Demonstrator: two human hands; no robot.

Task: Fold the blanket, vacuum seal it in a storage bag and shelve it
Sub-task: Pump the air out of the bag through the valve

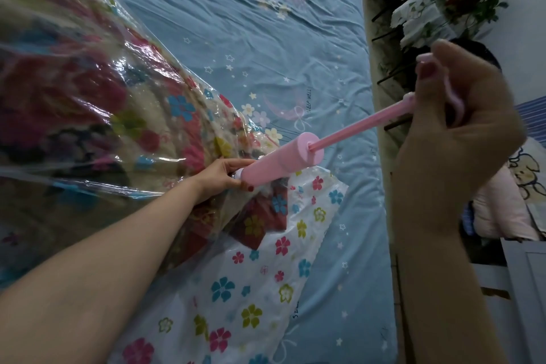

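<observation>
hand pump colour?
Pink plastic hand pump, barrel and plunger rod alike; head view shows it.

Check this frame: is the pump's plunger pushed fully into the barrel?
No. The pink rod stands drawn far out of the pump barrel, with the right hand gripping its handle.

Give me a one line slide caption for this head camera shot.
Left hand steadies pink plastic hand pump on flower-printed clear vacuum bag; right hand pulls its plunger handle.
</observation>
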